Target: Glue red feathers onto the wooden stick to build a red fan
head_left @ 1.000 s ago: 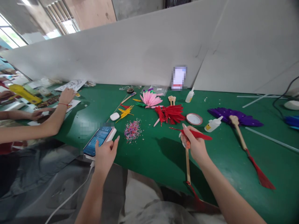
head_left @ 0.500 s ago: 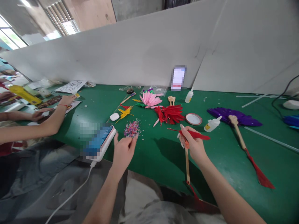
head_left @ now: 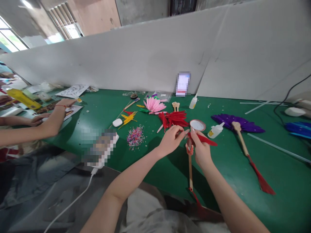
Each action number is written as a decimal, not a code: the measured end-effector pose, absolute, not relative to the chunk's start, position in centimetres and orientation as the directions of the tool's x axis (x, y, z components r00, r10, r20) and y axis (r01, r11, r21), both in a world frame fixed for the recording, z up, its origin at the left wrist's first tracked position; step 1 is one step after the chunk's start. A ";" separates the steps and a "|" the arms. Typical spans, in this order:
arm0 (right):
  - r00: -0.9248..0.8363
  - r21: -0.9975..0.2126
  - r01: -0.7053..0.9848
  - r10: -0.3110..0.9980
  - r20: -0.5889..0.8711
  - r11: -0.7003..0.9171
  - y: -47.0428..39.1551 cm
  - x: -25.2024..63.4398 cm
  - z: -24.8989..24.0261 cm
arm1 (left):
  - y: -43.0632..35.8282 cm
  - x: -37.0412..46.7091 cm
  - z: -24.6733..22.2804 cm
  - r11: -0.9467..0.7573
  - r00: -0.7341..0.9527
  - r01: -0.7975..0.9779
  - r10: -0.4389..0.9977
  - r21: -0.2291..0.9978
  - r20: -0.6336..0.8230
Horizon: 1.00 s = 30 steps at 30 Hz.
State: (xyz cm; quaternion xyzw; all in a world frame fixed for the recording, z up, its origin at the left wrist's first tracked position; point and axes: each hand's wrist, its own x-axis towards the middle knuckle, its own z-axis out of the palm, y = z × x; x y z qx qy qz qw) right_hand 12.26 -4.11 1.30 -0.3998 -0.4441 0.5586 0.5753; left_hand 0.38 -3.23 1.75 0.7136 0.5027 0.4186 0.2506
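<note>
Red feather (head_left: 209,140): pinched in right hand (head_left: 203,151); left hand (head_left: 171,141) at its inner end, grip unclear. Wooden stick (head_left: 190,171): below right hand. Light hold advisable, against creasing.

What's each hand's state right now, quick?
Left hand: fingers curled at the narrow end of the red feather; whether it grips cannot be told.
Right hand: closed, holding the red feather and, apparently, the wooden handle.

A slender red feather (head_left: 207,140) slopes down rightward beside the top of a wooden handle (head_left: 190,171), red tassel (head_left: 197,200) below.
</note>
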 end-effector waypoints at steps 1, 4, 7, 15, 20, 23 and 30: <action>-0.024 -0.960 -0.272 0.997 0.069 0.060 -4.1 12.2 1.3 | -3.3 0.3 1.6 -0.351 0.130 0.470 0.935 0.810 0.329; -0.061 -0.972 -0.225 0.995 0.085 0.069 -4.1 12.1 1.1 | -3.7 -0.2 1.2 -0.267 0.130 0.394 0.963 0.880 0.234; -0.094 -0.979 -0.188 0.991 0.093 0.074 -4.1 12.1 0.9 | -4.0 -0.5 0.9 -0.205 0.132 0.374 0.977 0.904 0.167; -0.083 -0.983 -0.156 0.990 0.114 0.100 -4.1 12.2 1.0 | -4.2 -0.6 0.2 -0.234 0.141 0.326 0.970 0.916 0.198; -0.056 -0.986 -0.085 0.987 0.150 0.145 -4.0 12.1 0.5 | -4.1 -0.6 -0.3 -0.246 0.121 0.315 0.968 0.917 0.219; -0.048 -0.983 -0.055 0.983 0.178 0.175 -3.9 12.1 0.2 | -4.1 -0.6 -0.6 -0.249 0.118 0.314 0.968 0.916 0.222; -0.084 -0.979 -0.002 0.975 0.206 0.206 -4.1 12.3 0.2 | -4.3 -0.6 -0.6 -0.242 0.106 0.260 0.969 0.935 0.222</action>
